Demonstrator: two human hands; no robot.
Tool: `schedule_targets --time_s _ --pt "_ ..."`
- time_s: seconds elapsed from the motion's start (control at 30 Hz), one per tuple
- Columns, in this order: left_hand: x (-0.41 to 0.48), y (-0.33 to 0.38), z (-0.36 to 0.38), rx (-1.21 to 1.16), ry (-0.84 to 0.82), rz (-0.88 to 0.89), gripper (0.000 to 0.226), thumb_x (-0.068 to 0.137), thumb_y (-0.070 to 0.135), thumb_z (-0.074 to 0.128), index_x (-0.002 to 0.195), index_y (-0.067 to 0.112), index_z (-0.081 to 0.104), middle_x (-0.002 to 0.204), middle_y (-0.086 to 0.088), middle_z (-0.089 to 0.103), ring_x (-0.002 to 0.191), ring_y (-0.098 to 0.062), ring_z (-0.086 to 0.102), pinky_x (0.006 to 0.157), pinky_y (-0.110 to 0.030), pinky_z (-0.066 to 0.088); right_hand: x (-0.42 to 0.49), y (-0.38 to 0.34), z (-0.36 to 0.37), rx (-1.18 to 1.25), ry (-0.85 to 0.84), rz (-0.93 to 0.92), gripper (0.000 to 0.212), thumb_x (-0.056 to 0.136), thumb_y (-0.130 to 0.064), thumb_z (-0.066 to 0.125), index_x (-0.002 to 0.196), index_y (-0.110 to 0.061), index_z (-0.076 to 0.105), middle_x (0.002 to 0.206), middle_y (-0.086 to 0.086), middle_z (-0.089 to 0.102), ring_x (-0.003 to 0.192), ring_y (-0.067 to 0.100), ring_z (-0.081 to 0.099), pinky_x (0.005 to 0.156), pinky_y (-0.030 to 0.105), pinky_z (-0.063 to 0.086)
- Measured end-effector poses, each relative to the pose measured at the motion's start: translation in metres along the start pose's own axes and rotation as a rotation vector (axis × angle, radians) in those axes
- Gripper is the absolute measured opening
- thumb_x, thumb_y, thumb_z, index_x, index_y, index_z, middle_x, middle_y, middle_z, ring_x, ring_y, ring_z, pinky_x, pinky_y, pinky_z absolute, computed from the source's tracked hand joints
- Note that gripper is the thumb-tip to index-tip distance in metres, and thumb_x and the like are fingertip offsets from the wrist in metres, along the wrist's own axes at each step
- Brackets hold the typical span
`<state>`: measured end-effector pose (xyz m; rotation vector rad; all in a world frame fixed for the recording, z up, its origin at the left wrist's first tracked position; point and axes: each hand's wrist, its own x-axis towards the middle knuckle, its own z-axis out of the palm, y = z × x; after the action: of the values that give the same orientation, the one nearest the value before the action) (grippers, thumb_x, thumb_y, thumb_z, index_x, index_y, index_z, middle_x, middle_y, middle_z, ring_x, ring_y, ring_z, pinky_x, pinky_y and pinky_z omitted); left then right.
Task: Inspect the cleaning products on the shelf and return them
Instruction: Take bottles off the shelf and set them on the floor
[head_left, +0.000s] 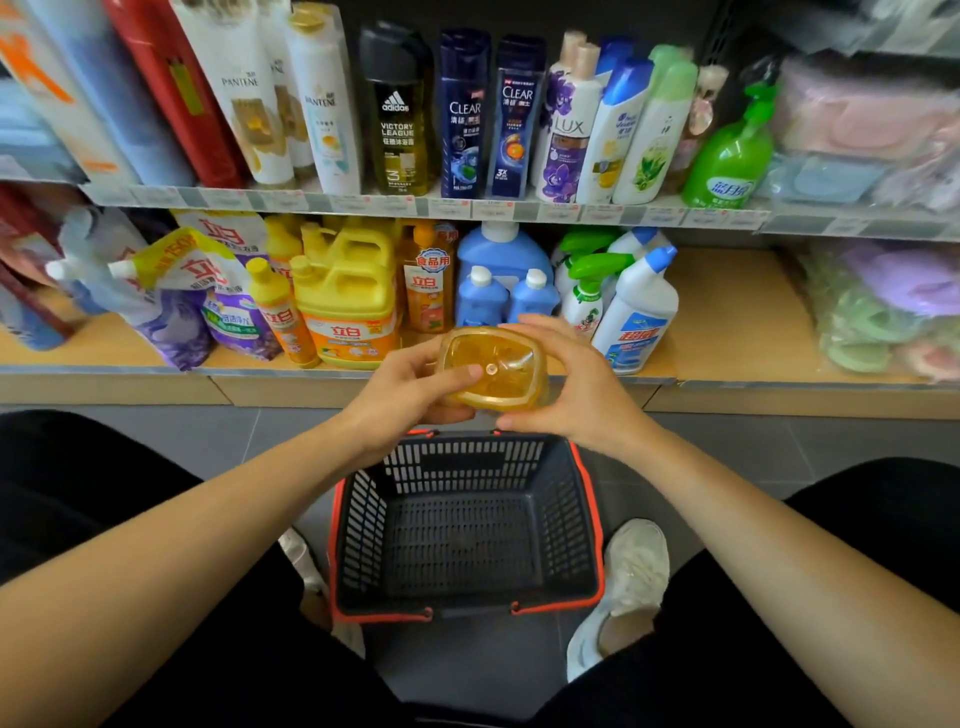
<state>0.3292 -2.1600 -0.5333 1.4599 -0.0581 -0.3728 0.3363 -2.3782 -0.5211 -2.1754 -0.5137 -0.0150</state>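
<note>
Both hands hold a clear orange detergent bottle (493, 371) in front of the lower shelf (727, 332), its flat bottom turned toward me. My left hand (410, 389) grips its left side with the thumb lying across the base. My right hand (566, 379) wraps around its right side. Behind it on the shelf stand a yellow detergent jug (345, 301), a similar orange bottle (428, 283), blue bottles (501, 291), a green spray bottle (587, 280) and a white toilet cleaner bottle (636, 312).
A dark shopping basket (467, 525) with a red rim sits on the grey floor between my feet, below the hands. Shampoo bottles (465, 111) line the upper shelf (415, 203). Purple refill pouches (228, 301) lie at the lower left; bagged items (883, 306) at the right.
</note>
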Motion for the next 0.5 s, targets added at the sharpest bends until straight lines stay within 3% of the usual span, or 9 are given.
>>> schedule_targets --time_s 0.17,0.23,0.3,0.4,0.5 --pt "0.013 0.018 -0.017 0.239 -0.149 -0.038 0.043 0.079 0.040 0.073 0.121 0.030 0.066 0.111 -0.008 0.076 0.097 -0.025 0.075 0.079 -0.030 0.062 0.015 0.013 0.002 0.126 -0.011 0.027 0.081 0.062 -0.022 0.095 0.134 -0.016 0.057 0.120 -0.004 0.069 0.111 0.010 0.066 0.098 0.041 0.053" --pt "0.020 0.026 -0.022 0.459 -0.124 0.068 0.055 0.080 0.044 0.071 0.132 0.032 0.061 0.116 0.005 0.075 0.102 -0.009 0.072 0.082 -0.024 0.060 0.022 0.018 0.003 0.157 -0.001 0.051 0.081 0.061 -0.023 0.096 0.133 -0.014 0.058 0.119 -0.001 0.070 0.111 0.015 0.067 0.098 0.045 0.053" --pt "0.028 0.032 -0.026 0.681 -0.051 0.291 0.074 0.081 0.047 0.074 0.147 0.025 0.050 0.135 0.008 0.064 0.117 0.001 0.063 0.097 -0.025 0.054 0.027 0.024 0.005 0.186 0.010 0.061 0.079 0.061 -0.026 0.095 0.131 -0.016 0.060 0.119 -0.001 0.071 0.111 0.016 0.067 0.097 0.048 0.053" --pt "0.037 0.029 -0.024 1.041 -0.159 0.675 0.066 0.092 0.043 0.069 0.150 0.020 0.047 0.155 0.001 0.046 0.140 -0.015 0.046 0.114 -0.039 0.041 0.031 0.033 0.011 0.233 0.036 0.090 0.079 0.062 -0.032 0.095 0.131 -0.018 0.060 0.117 -0.003 0.072 0.109 0.014 0.069 0.096 0.048 0.054" --pt "0.043 0.015 -0.022 1.185 -0.230 0.784 0.049 0.099 0.037 0.059 0.145 0.021 0.054 0.160 -0.002 0.040 0.146 -0.030 0.036 0.113 -0.051 0.038 0.034 0.041 0.014 0.228 0.040 0.111 0.078 0.062 -0.035 0.094 0.131 -0.021 0.060 0.115 -0.005 0.073 0.108 0.013 0.069 0.094 0.049 0.055"
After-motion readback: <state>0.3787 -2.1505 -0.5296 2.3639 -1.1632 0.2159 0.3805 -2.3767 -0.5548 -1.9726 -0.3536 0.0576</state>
